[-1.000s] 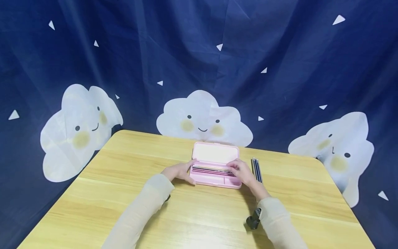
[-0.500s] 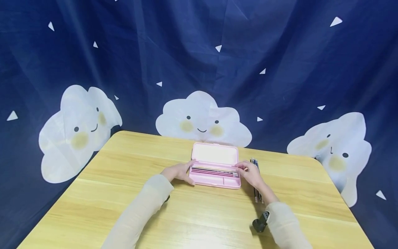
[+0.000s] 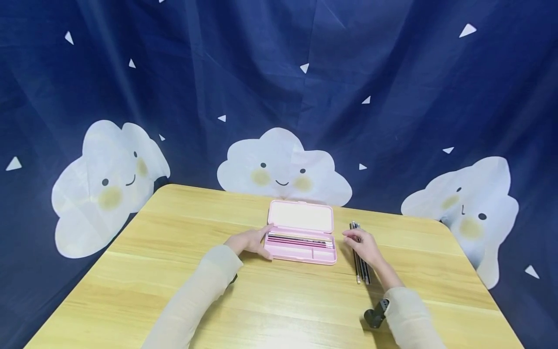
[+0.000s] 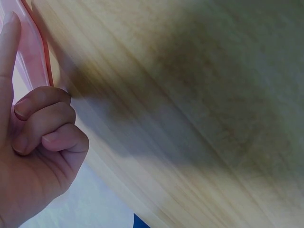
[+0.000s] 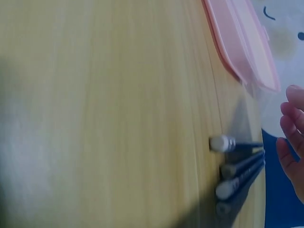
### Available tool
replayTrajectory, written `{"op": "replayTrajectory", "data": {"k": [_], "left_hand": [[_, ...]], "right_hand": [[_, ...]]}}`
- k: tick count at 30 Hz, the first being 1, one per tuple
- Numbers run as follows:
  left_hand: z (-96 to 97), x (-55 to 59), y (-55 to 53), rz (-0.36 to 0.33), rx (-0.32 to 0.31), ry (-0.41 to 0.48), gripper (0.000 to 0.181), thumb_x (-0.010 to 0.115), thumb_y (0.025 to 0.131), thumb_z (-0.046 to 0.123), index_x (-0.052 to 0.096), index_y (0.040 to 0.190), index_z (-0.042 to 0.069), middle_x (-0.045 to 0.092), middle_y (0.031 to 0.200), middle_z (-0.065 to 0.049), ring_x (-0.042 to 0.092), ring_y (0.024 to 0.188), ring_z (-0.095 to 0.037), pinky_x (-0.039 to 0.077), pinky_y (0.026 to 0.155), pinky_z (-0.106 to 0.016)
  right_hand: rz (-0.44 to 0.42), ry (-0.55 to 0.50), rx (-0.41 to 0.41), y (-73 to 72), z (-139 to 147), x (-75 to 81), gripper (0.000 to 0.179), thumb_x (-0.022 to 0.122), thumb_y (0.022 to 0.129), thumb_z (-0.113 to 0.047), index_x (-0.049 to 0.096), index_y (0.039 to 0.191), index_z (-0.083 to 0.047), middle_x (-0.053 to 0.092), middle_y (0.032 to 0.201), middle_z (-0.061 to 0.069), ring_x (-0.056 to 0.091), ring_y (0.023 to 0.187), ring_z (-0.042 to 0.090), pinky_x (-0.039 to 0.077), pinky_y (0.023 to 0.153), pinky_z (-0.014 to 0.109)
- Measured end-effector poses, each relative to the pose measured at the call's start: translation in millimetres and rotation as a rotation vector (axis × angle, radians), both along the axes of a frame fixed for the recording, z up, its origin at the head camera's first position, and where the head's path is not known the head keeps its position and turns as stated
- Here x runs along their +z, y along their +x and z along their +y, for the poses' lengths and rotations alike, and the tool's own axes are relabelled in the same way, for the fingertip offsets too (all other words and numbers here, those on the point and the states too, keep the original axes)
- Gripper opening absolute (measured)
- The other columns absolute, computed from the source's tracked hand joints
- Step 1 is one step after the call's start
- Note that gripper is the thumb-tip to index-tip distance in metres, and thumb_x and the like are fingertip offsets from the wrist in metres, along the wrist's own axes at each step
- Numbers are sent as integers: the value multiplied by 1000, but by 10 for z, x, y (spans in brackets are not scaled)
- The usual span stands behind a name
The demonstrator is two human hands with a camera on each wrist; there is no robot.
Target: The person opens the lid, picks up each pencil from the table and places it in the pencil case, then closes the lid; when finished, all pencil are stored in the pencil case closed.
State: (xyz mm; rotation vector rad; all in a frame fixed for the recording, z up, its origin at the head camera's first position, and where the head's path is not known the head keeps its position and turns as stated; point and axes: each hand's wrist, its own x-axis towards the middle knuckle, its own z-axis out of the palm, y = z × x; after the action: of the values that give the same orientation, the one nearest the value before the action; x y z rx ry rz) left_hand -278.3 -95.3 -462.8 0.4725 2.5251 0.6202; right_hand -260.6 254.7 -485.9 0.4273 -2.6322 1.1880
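Note:
A pink pencil case lies with its lid up. Several pencils lie side by side in its rear compartment. My left hand holds the case's left end, index finger at the back and thumb at the front. In the left wrist view, that hand's other fingers are curled in beside the case. Right of the case, several dark pencils lie together on the table. Over them hovers my right hand, fingers bent loosely with nothing visible between them. The right wrist view shows these pencils' ends.
The wooden table extends around the case, its rear edge just behind the lid. Beyond it hangs a dark blue curtain printed with clouds. A black wrist camera juts from under my right sleeve, near the tabletop.
My right hand has left the pencils in the case and moved right, to above the loose pencils. My left hand stays at the case's left end.

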Motion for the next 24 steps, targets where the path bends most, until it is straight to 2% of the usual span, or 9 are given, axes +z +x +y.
{"op": "replayTrajectory", "data": {"k": [7,17,24], "left_hand": [[8,-19,-1,0,2,-2,106,78,68,42,11,147,20,34,141,-24,35,128,-37,29,105,-48],[12,-18,-9,1,2,-8,106,77,68,43,11,148,21,34,141,-24,36,127,-37,30,105,-47],[10,-14,-7,4,1,-1,106,78,68,43,12,147,21,34,141,-24,36,127,-37,30,105,-48]], "right_hand": [[-22,4,-60,15,175,-15,18,64,80,0,65,97,7,62,86,15,51,74,10,46,64,20],[-92,7,-78,66,394,-17,22,63,82,-2,63,101,8,62,84,14,53,74,14,45,65,20],[-134,64,-80,110,483,-25,27,63,82,-2,60,105,10,62,86,15,55,77,18,46,68,24]]}}
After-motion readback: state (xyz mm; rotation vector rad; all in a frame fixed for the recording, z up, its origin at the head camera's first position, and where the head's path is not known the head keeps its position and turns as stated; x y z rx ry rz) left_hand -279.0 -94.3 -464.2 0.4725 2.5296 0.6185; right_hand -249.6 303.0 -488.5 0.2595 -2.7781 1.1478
